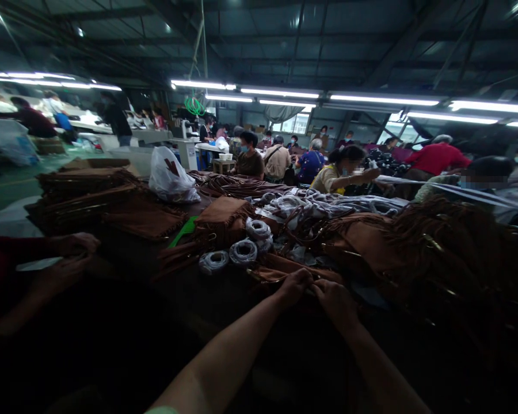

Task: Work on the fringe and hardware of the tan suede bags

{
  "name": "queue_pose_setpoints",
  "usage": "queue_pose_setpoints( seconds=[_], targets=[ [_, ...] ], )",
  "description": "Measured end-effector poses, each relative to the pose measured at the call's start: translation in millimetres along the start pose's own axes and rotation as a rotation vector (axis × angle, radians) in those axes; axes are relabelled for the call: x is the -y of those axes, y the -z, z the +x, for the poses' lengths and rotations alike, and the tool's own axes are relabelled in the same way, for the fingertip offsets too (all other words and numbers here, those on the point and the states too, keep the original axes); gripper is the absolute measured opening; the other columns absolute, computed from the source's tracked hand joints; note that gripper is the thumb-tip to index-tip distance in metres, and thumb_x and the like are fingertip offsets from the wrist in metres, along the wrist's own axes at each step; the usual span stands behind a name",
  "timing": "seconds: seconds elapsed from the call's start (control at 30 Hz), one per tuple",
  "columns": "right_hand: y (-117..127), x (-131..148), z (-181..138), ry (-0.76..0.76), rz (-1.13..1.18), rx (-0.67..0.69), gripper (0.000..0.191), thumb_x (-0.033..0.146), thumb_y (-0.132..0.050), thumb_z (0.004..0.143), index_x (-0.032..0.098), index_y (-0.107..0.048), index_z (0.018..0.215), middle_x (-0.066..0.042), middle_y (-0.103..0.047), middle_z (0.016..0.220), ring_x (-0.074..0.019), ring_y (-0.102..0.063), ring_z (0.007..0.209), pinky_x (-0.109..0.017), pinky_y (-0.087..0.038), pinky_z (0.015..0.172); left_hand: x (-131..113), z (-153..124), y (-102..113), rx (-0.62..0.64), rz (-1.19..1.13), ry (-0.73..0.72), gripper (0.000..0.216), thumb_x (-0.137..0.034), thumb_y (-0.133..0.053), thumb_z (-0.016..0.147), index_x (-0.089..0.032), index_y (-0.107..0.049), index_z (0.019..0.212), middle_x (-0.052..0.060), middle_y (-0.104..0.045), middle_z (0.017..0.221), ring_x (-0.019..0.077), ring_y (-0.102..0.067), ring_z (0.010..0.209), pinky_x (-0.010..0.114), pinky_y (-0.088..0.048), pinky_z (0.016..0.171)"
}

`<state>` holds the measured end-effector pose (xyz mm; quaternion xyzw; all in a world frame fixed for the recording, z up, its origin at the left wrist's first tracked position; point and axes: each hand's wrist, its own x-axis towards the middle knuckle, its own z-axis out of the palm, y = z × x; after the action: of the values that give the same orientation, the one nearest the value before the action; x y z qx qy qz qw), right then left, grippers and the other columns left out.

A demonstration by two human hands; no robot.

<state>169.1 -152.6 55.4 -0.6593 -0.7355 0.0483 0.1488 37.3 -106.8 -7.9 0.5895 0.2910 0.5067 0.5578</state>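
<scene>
Both my hands meet at the near edge of a brown bag [280,265], which lies on the dark table in front of me. My left hand [296,286] is closed, fingers pinched at the bag's edge. Close beside it, fingertips almost touching, my right hand [334,299] is closed on the same edge. Dim light hides exactly what the fingertips grip. Rolls wrapped in clear plastic [243,252] sit just left of the bag. Behind them lies a fringed brown bag [224,213], with a green comb [183,231] by its left side.
Brown bags are heaped at the right [440,253] and stacked at the left [86,184]. A white plastic bag [170,175] stands behind. Pale wrapped straps [328,201] cross the table's far side. At the left, a co-worker's hands [75,253] hold something small. Several people sit beyond.
</scene>
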Motion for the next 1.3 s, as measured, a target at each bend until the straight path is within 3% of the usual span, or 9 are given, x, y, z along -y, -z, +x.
queue_pose_setpoints(
  seconds=[0.4,0.57,0.63,0.77,0.87,0.97,1.1,1.2,1.3],
  targets=[
    [-21,-9,0,-0.009,-0.055,-0.093,0.035,0.038,-0.039,0.092,0.025,-0.068,0.102,-0.007,-0.071,0.088,-0.018,-0.067,0.074,-0.024,-0.038,0.059,16,8,-6,-0.142,-0.075,0.073,0.029,-0.038,-0.07,0.069,-0.012,-0.058,0.074,-0.002,-0.055,0.067,0.0085,-0.047,0.064,0.024,-0.04,0.067],
    [-22,-18,-2,-0.035,0.127,-0.12,0.038,0.044,-0.038,0.09,0.023,-0.068,0.101,-0.006,-0.071,0.089,-0.0187,-0.067,0.078,-0.024,-0.039,0.061,-8,1,-4,-0.077,0.198,0.046,0.021,-0.031,-0.057,0.08,-0.012,-0.061,0.088,-0.001,-0.06,0.072,0.0096,-0.052,0.065,0.022,-0.042,0.064],
    [-24,-21,-3,-0.055,0.2,-0.115,0.038,0.045,-0.039,0.09,0.023,-0.068,0.1,-0.005,-0.071,0.089,-0.019,-0.067,0.079,-0.024,-0.04,0.063,-33,4,12,-0.079,0.43,0.007,0.024,-0.032,-0.052,0.084,-0.015,-0.06,0.1,0.001,-0.064,0.078,0.0113,-0.056,0.068,0.023,-0.042,0.064],
    [-33,-24,-5,-0.044,0.219,-0.148,0.035,0.044,-0.041,0.089,0.024,-0.068,0.1,-0.004,-0.072,0.09,-0.0198,-0.067,0.081,-0.026,-0.042,0.067,-86,34,68,-0.462,1.008,0.029,0.027,-0.035,-0.047,0.088,-0.015,-0.059,0.103,0.009,-0.066,0.094,0.0197,-0.06,0.086,0.031,-0.042,0.077],
    [-41,-24,-5,-0.019,0.195,-0.177,0.036,0.041,-0.04,0.089,0.022,-0.068,0.1,-0.006,-0.072,0.093,-0.0205,-0.067,0.083,-0.027,-0.044,0.07,-100,63,103,-0.557,1.377,0.141,0.042,-0.048,-0.056,0.081,-0.01,-0.059,0.099,0.018,-0.062,0.105,0.0288,-0.053,0.106,0.039,-0.036,0.092],
    [-46,-23,-5,-0.013,0.202,-0.179,0.037,0.041,-0.039,0.089,0.022,-0.068,0.102,-0.006,-0.072,0.093,-0.021,-0.067,0.083,-0.028,-0.044,0.07,-93,83,116,-0.501,1.54,0.215,0.054,-0.049,-0.06,0.077,-0.005,-0.054,0.108,0.023,-0.06,0.108,0.0317,-0.05,0.111,0.041,-0.032,0.095],
    [-45,-23,-5,-0.02,0.269,-0.184,0.037,0.041,-0.039,0.088,0.022,-0.069,0.099,-0.005,-0.071,0.094,-0.0204,-0.067,0.086,-0.027,-0.044,0.073,-87,91,108,-0.426,1.582,0.219,0.048,-0.034,-0.056,0.082,-0.002,-0.048,0.116,0.025,-0.06,0.109,0.0309,-0.05,0.111,0.042,-0.029,0.097],
    [-40,-24,-4,-0.035,0.354,-0.189,0.037,0.042,-0.04,0.087,0.022,-0.07,0.096,-0.005,-0.071,0.095,-0.0199,-0.066,0.085,-0.028,-0.044,0.074,-102,85,96,-0.359,1.543,0.099,0.048,-0.035,-0.055,0.082,-0.006,-0.05,0.119,0.021,-0.061,0.108,0.0296,-0.051,0.111,0.04,-0.03,0.098],
    [-34,-24,-2,-0.056,0.459,-0.175,0.036,0.045,-0.043,0.085,0.022,-0.07,0.093,-0.004,-0.072,0.094,-0.0204,-0.066,0.086,-0.028,-0.045,0.075,-125,72,85,-0.072,1.447,-0.128,0.054,-0.04,-0.061,0.078,-0.018,-0.049,0.126,0.012,-0.06,0.114,0.0262,-0.05,0.113,0.034,-0.033,0.098]
  ],
)
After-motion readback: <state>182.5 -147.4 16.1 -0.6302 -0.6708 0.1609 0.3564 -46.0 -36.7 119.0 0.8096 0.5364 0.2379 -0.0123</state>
